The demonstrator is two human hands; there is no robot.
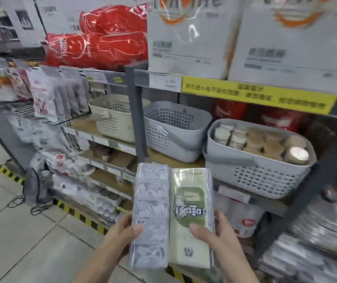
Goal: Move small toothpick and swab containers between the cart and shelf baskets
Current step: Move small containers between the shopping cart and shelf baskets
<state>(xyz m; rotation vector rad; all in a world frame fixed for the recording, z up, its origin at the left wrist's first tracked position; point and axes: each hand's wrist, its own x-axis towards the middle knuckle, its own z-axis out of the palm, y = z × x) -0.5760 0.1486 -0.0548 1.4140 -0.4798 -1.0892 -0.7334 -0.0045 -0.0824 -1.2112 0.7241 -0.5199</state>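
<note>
Two long clear packs are held side by side in front of the shelf. My left hand (120, 233) grips the left pack (150, 201), which is full of small white pieces. My right hand (216, 233) grips the right pack (192, 203), which has a green label; both thumbs lie on top. On the shelf behind, a grey basket (261, 176) holds several small round containers (265, 144) with white and tan lids. Beside it stand a second grey basket (175, 139) and a cream basket (112, 119); no contents show in either.
Big white paper-goods packs (194, 37) and red bags (102, 43) fill the top shelf. A grey upright post (137, 111) splits the shelf bays. Hanging packets (41, 94) crowd the left. Yellow-black tape (77, 213) edges the tiled floor. No cart is in view.
</note>
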